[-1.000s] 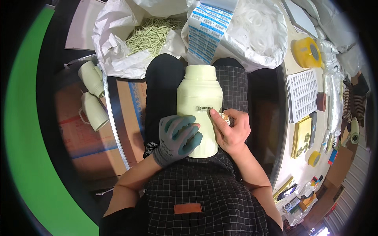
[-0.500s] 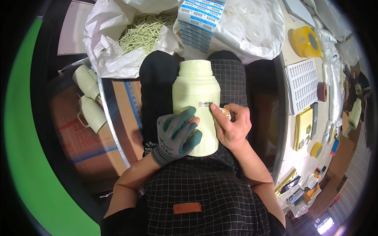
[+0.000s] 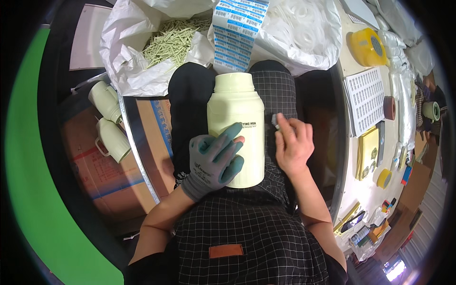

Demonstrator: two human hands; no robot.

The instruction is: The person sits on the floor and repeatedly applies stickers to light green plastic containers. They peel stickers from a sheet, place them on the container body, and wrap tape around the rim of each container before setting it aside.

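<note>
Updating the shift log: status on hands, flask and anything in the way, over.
Left hand, gloved, resting on pale green flask. Right hand, bare, apart from it, pinching small grey piece. Gloved fingertip overlaps left end of dark print.

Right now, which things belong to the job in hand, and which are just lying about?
In use: pale-green flask, under the gloved left hand; small pale piece, blurred, in the right hand.
Apparently lying about: large yellow roll; brown roll.
</note>
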